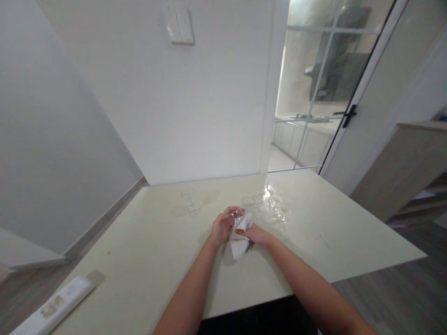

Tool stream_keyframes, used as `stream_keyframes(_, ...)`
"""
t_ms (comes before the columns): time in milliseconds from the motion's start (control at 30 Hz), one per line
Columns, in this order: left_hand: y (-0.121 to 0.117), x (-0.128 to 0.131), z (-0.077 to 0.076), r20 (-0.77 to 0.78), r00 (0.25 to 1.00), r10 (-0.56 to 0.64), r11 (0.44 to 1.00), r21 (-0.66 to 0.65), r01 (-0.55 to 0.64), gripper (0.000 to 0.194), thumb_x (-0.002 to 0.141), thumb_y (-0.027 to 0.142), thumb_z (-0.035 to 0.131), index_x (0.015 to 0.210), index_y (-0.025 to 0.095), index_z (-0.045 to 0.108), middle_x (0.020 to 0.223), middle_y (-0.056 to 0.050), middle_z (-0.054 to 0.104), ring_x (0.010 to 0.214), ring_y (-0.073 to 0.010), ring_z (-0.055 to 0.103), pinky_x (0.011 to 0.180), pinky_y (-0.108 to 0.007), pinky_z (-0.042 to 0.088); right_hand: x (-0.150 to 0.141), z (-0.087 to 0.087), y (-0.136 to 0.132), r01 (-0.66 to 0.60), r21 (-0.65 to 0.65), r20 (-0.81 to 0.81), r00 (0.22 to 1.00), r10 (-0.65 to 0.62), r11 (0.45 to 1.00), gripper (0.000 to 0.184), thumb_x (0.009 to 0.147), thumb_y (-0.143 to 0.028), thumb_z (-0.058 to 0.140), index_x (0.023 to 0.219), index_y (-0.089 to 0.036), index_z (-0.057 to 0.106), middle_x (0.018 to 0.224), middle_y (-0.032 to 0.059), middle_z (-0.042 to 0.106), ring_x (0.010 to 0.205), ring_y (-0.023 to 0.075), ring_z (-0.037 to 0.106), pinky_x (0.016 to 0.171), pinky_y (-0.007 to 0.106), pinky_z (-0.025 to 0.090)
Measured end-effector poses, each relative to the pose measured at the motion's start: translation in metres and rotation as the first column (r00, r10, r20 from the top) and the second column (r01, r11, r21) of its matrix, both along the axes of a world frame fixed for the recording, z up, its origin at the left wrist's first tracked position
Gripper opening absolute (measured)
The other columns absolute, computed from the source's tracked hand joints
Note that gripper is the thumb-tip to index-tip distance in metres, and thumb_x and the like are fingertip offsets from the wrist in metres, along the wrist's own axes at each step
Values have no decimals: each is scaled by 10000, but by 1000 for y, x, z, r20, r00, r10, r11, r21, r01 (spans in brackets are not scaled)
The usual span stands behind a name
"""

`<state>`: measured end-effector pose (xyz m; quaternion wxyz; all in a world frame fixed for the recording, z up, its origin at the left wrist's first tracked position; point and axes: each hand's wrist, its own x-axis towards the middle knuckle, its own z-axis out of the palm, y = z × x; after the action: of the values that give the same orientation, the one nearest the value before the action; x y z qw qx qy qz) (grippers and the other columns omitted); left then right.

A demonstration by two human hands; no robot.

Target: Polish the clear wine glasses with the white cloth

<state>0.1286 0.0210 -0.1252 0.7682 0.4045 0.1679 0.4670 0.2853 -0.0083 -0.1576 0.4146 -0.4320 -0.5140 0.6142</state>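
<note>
Over the middle of the pale table (157, 251), my left hand (221, 228) is closed around a small clear glass (237, 214). My right hand (256, 232) grips a white cloth (239, 246), pressing it against the near side of the glass. Part of the cloth hangs down below both hands. The fingers partly hide the glass, so its full shape does not show. Several clear glasses (274, 202) stand close together to the right of my hands. Another clear glass (189, 201) stands by itself to the left, toward the wall.
A long white box (54, 307) lies at the table's front left corner. Behind the table rises a white wall with a switch plate (179, 25). To the right are a glazed door with a black handle (347, 115) and a wooden cabinet (405, 167).
</note>
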Motion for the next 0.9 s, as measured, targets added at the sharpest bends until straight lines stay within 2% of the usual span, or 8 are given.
stream_keyframes(267, 0, 0, 0, 5, 1000, -14, 1000, -16, 14, 370, 743, 310, 575, 1064, 142, 648, 1100, -123, 720, 1014, -255, 658, 966, -384, 409, 2, -7, 3, -2, -1, -4, 1000, 2, 1000, 628, 545, -568, 867, 994, -165, 690, 986, 77, 734, 883, 217, 674, 871, 352, 532)
stream_keyframes(533, -1, -1, 0, -4, 1000, -15, 1000, -3, 15, 392, 738, 328, 583, 1081, 145, 634, 1111, -125, 708, 1027, -263, 653, 982, -399, 403, 0, -2, -1, 7, 24, -34, 999, -6, 1000, 545, 573, -522, 865, 959, -180, 688, 946, 67, 730, 878, 227, 675, 847, 361, 541)
stream_keyframes(667, -2, 2, -3, -22, 1000, -2, 1000, 11, 2, 453, 731, 355, 653, 1132, 147, 614, 1072, -127, 718, 1043, -275, 649, 981, -411, 413, 1, -1, -1, 23, 24, -32, 999, -22, 999, 550, 577, -542, 855, 952, -178, 684, 948, 66, 728, 886, 231, 673, 884, 376, 528)
stream_keyframes(767, -2, 8, -8, -101, 994, 50, 998, 30, -47, 524, 702, 342, 755, 1171, 170, 596, 1067, -108, 724, 1005, -256, 660, 952, -397, 438, 1, -1, 0, 51, 44, -51, 997, -49, 998, 573, 590, -566, 840, 989, -189, 677, 958, 67, 729, 929, 246, 673, 928, 397, 515)
stream_keyframes(900, -1, 13, -12, -242, 961, 133, 990, 83, -116, 500, 711, 414, 802, 1109, 164, 632, 1091, -117, 726, 981, -235, 670, 934, -369, 449, -1, -4, 2, 61, 71, -112, 992, -53, 996, 581, 642, -596, 793, 1048, -200, 664, 1021, 71, 728, 974, 249, 677, 939, 398, 516)
